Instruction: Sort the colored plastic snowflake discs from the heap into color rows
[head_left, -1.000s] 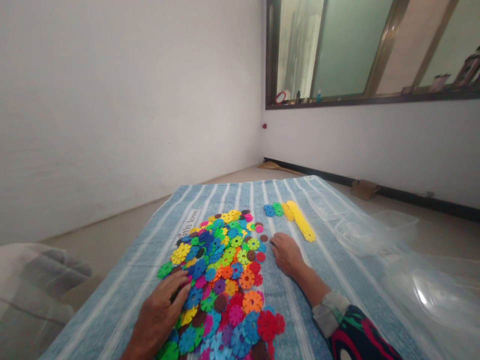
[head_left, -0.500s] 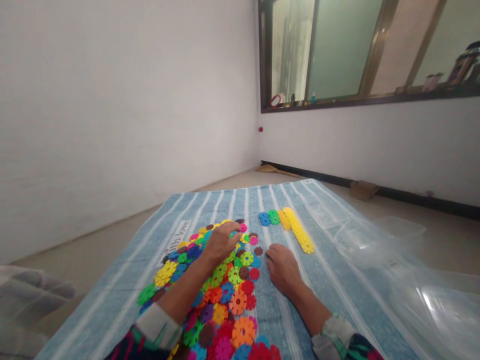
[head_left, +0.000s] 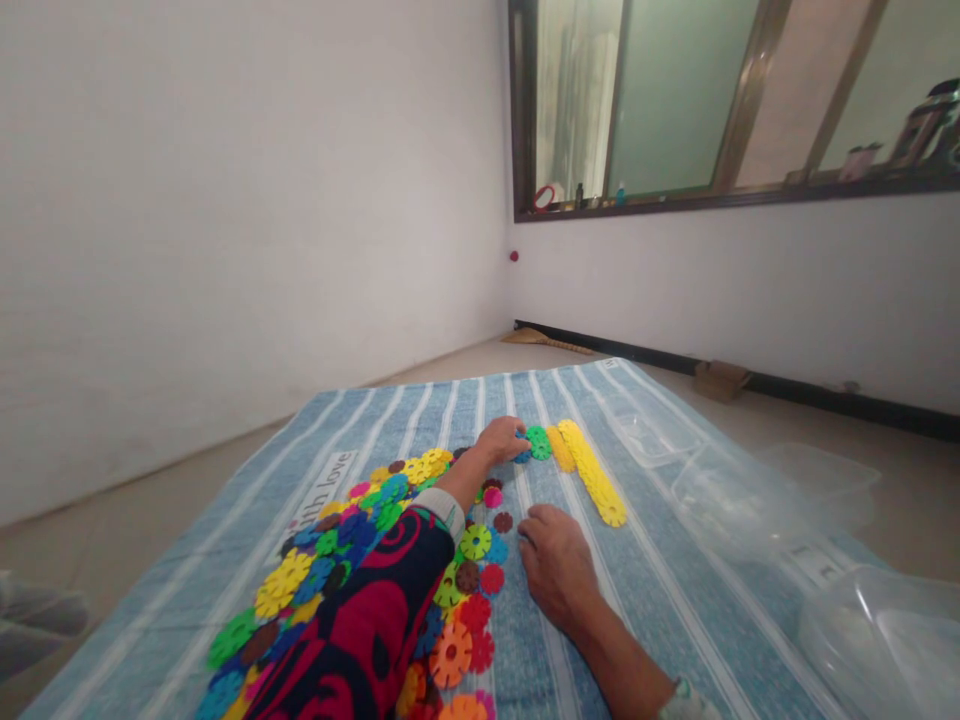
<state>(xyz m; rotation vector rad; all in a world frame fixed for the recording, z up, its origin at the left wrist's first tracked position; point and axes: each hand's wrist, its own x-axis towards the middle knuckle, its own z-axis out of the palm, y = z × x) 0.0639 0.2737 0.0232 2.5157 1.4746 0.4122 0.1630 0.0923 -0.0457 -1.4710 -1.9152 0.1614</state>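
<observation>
My left hand [head_left: 504, 438] reaches to the row at the far side of the cloth. Its bent fingers are closed on a blue notched plastic disc [head_left: 523, 455], partly covered by them. Right beside it lie green discs [head_left: 538, 443], then orange-yellow discs [head_left: 560, 449] and a long overlapping line of yellow discs [head_left: 592, 474]. My right hand [head_left: 556, 565] rests on the cloth, its fingers curled under and closed; what they hold, if anything, is hidden. Left of it spreads a heap of mixed coloured discs [head_left: 451, 655], partly covered by my left sleeve.
A blue striped cloth [head_left: 405, 415] covers the table. Clear plastic containers [head_left: 862, 625] stand along its right side. On the floor behind are a broom [head_left: 536, 338] and a cardboard box [head_left: 720, 380], near the wall below a window.
My left hand has moved from the heap, forward and right, to the blue discs in the row. My right hand stays in about the same place on the cloth.
</observation>
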